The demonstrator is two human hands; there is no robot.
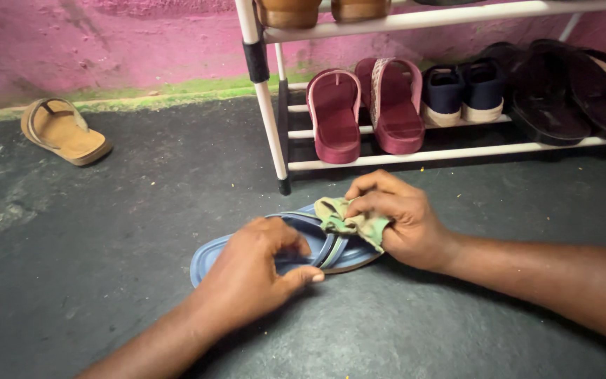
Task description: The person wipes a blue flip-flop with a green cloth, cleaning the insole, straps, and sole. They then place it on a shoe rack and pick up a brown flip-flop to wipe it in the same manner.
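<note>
Pinning the blue sandal (222, 256) flat on the dark floor (142, 196), my left hand (254, 274) is curled over its middle, thumb pressed along the sole's near edge and fingers tucked under the straps. My right hand (398, 221) is bunched tight around a crumpled green cloth (348, 221), pressing it onto the toe end of the sandal, just in front of the white shoe rack (275, 126). I judge the sandal light and rubbery, its sole bending easily and likely to skid on the floor, so the firm sole edge is the better hold than the thin straps. The cloth is soft and limp; it needs a full fist.
</note>
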